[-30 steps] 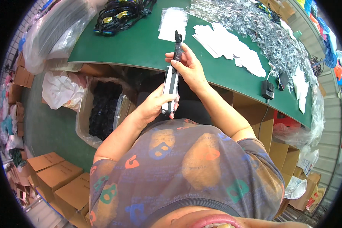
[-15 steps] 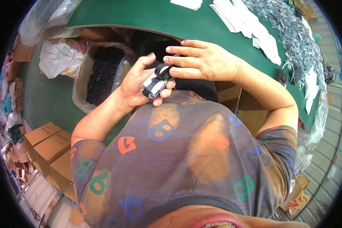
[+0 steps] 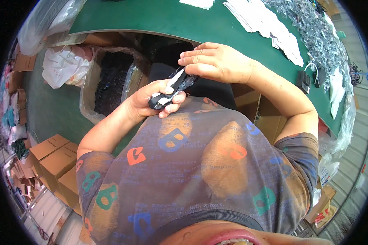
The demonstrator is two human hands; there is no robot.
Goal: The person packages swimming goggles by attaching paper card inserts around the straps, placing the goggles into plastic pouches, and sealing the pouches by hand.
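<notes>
My left hand (image 3: 153, 96) is closed around a black strap-like bundle (image 3: 175, 86) with a white paper strip, partly covered in shiny clear plastic. Its thumb presses on the strip from above. At the far end of this bundle is my right hand (image 3: 216, 63), its fingers bent and pressed together over the plastic; what they pinch is largely hidden. The bundle slants upward from the left hand to the right, in front of my shirt. Which exact kind of article it is does not show.
A green table (image 3: 151, 18) spans the top, bearing white paper slips (image 3: 270, 28) and a heap of clear plastic packets (image 3: 310, 30). A lined carton of black items (image 3: 112, 81) sits left, beside a white plastic bag (image 3: 63, 67). Closed cartons (image 3: 55, 159) stand lower left.
The black strap, which was looped, is now stretched out between both hands. My left thumb has come down onto it, and my right fingers have closed at its far end.
</notes>
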